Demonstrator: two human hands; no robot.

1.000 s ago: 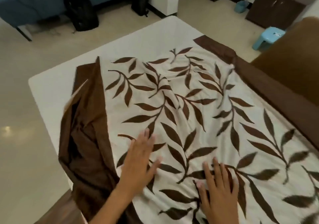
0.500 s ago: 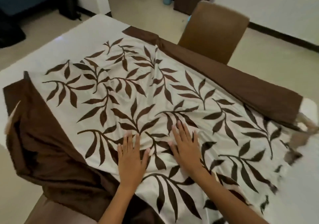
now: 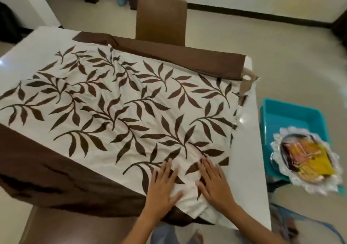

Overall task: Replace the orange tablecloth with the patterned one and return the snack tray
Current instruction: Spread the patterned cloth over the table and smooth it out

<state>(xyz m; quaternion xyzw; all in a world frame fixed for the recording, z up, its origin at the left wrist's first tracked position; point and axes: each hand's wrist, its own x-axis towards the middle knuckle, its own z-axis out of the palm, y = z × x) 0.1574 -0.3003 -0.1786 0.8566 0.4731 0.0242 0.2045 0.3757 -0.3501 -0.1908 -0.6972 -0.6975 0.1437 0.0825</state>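
A dark brown border of the patterned tablecloth (image 3: 120,112) hangs over the left and near edge of the white tabletop (image 3: 247,168), falling in loose folds. The cloth's cream middle, printed with brown leafy sprigs, lies spread and slightly rumpled over most of the tabletop, while a bare white strip shows at the far left corner. Along the far side the brown border lies folded over in a thick band, and a brown chair (image 3: 161,18) stands just behind it. Near the front edge the left hand (image 3: 162,191) rests palm down on the cloth, fingers straight and slightly spread, holding nothing. Just beside it, the right hand (image 3: 216,185) also lies flat on the cloth, fingers straight and close together, at the cloth's right edge where a corner is turned under. Right of the hands a bare strip of tabletop runs to the table's right edge. Beyond that, off the table, a teal bin (image 3: 293,116) sits lower down, and the snack tray (image 3: 308,161), silver with a frilled rim and holding yellow and orange packets, rests on the bin's near rim.
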